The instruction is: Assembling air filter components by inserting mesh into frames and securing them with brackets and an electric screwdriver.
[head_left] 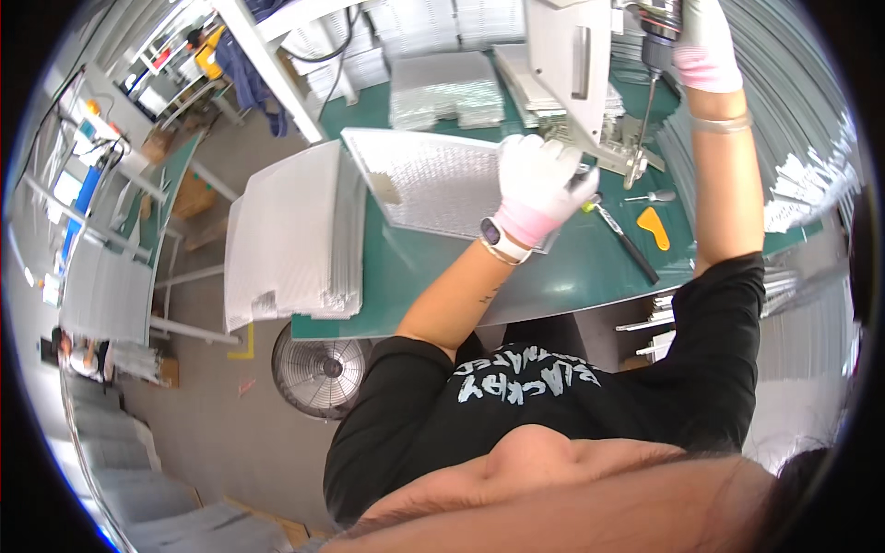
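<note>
Hands stand apart: the white-gloved left hand (544, 184) lies over the right end of a flat silver textured panel (433, 180), though what its fingers pinch, if anything, cannot be told, while the white-gloved right hand (708, 46) is wrapped around a dark power screwdriver (659, 28) with a long thin shaft. Taking the left hand as the dial's centre, the panel spreads toward 9 o'clock on the green worktable (406, 281), and the screwdriver's tip points down at a metal bracket (604, 152) near 3. Good work here probably calls for keeping the shaft in line with its target, pressing evenly, and keeping the left fingertips away from the bit. A tall white housing (567, 64) at 12 crowds the space between both hands. A black-handled tool (629, 247) and a flat yellow piece (654, 229) lie near 4, where the right forearm could catch them if lowered. A thick stack of pale sheets (295, 230) toward 8 to 9 limits the panel's leftward room.
</note>
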`<action>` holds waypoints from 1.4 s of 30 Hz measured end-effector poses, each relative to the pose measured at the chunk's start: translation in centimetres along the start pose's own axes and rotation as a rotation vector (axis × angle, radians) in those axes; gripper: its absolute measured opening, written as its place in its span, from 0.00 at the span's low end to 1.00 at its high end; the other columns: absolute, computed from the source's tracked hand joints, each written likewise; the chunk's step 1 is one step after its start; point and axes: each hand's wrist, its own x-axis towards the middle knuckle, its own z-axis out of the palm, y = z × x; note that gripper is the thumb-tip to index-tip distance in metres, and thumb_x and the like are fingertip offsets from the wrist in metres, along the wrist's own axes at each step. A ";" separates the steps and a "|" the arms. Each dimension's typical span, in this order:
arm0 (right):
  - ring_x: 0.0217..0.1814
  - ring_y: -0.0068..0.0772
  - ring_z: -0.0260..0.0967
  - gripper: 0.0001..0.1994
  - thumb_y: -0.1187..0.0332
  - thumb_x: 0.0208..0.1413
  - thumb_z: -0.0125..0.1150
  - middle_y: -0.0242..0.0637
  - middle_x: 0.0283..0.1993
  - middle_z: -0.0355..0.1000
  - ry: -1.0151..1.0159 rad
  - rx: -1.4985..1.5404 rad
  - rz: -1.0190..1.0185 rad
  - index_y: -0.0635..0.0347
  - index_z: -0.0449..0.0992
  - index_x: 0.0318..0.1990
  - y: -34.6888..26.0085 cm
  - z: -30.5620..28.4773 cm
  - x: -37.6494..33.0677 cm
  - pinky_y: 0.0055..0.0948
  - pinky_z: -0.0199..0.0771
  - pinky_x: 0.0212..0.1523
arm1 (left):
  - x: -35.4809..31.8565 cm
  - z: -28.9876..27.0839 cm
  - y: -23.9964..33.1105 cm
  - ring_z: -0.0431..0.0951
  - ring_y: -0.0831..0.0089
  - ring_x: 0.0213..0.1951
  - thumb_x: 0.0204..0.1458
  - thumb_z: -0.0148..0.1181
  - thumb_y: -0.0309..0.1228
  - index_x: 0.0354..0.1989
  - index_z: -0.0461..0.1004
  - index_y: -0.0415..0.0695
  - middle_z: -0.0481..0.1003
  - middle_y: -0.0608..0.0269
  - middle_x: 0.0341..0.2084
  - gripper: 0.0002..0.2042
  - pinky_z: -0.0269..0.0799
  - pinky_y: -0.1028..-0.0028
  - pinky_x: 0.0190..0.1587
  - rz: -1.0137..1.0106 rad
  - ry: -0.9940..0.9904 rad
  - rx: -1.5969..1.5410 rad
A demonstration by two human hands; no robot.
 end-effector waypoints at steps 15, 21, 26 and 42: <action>0.24 0.18 0.62 0.05 0.67 0.62 0.57 0.27 0.26 0.65 -0.448 0.019 -0.083 0.55 0.69 0.35 4.2 -2.9 2.5 0.18 0.63 0.24 | -0.2 0.0 -0.3 0.69 0.64 0.22 0.36 0.69 0.38 0.17 0.70 0.50 0.68 0.67 0.16 0.12 0.61 0.61 0.32 0.030 0.052 -0.035; 0.24 0.19 0.61 0.08 0.65 0.62 0.56 0.29 0.28 0.65 -0.473 0.104 0.008 0.55 0.69 0.32 6.3 -2.8 1.8 0.18 0.63 0.24 | -0.4 -0.6 0.0 0.73 0.67 0.27 0.37 0.71 0.38 0.21 0.73 0.51 0.74 0.71 0.20 0.11 0.61 0.61 0.34 -0.018 -0.094 0.016; 0.21 0.21 0.56 0.11 0.63 0.59 0.57 0.30 0.25 0.61 -0.626 0.324 0.185 0.62 0.67 0.37 8.2 -3.8 0.1 0.19 0.57 0.20 | -0.3 -0.5 -0.6 0.75 0.65 0.27 0.36 0.69 0.38 0.29 0.80 0.54 0.75 0.70 0.24 0.10 0.64 0.62 0.29 0.045 0.021 -0.048; 0.21 0.25 0.64 0.11 0.65 0.58 0.56 0.34 0.28 0.68 -1.012 0.552 0.153 0.65 0.72 0.42 15.0 -1.8 -1.0 0.20 0.66 0.22 | -1.2 -0.4 0.0 0.76 0.66 0.28 0.44 0.68 0.37 0.32 0.79 0.45 0.75 0.63 0.26 0.11 0.71 0.65 0.32 -0.083 -0.197 -0.025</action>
